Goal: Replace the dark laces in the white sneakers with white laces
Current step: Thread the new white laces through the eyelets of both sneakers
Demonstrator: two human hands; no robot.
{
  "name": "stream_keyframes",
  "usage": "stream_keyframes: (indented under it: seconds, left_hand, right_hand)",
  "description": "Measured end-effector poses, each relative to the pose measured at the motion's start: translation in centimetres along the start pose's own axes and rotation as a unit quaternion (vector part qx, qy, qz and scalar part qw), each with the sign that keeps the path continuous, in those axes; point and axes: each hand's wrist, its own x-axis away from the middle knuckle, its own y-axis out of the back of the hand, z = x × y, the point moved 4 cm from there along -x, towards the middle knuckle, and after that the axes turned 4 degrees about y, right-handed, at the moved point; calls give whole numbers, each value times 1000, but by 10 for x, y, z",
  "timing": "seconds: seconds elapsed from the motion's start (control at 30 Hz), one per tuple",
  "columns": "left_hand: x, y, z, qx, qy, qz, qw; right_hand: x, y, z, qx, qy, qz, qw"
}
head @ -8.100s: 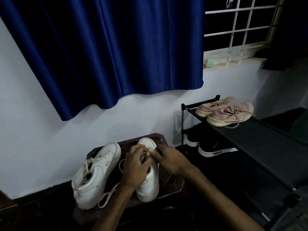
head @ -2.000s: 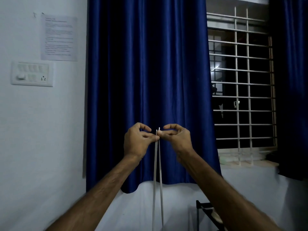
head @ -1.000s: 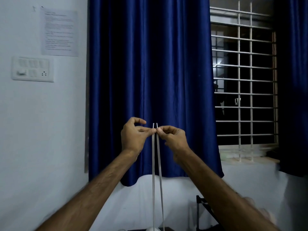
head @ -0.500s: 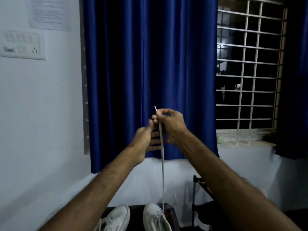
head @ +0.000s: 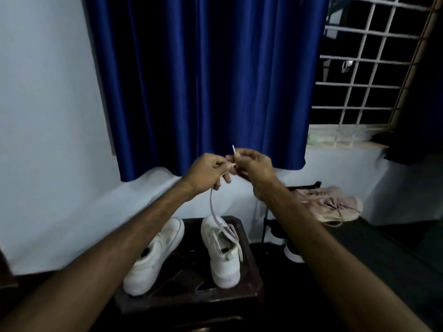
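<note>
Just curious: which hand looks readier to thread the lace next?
Right hand, probably: it pinches the white lace just below its tip; the left hand only holds the strand lower down.

Both my bare forearms run in from 7 and 5 o'clock and converge at centre. My left hand [head: 207, 173] curls its fingers round the white lace [head: 211, 204]. My right hand [head: 255, 167], touching it at 3 o'clock, pinches the lace's tip.

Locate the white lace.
Head view, centre: the white lace runs from the left hand and right hand, raised before the blue curtain, down to the right-hand white sneaker.
</note>
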Motion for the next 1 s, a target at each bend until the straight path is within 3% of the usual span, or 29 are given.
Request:
stream_keyframes:
  seconds: [0.17,0.23,0.3,0.43,0.53,0.73,0.8,0.87,1.0]
  left_hand:
    - [17,-45,49,-152,-11,100,983]
    - [19,-55,61,-179,-25,124,976]
    - [19,-57,69,-195,-28,131,972]
    - [17,-52,86,-192,-1,110,975]
    - [17,-51,90,-175,10,101,979]
    - [20,-61,91,-184,3,114,976]
    - [20,-63,87,-163,-5,109,981]
    - [17,-65,72,-108,-8,110,988]
    - [12,-65,23,125,35,153,980]
  right_hand:
    - [48,61,-112,30,-80,-129,988]
    - [62,79,-143,133,-98,-133,977]
    - [71,82,-158,239,-100,-72,963]
    - [85,64,-143,259,-120,85,955]
    - [80,61,-138,399,-65,177,897]
    - [68,57,-124,478,-49,200,854]
    - [58,56,-99,533,-30,199,822]
    - [42,48,-55,558,27,170,812]
    - [16,14,43,624,157,140,752]
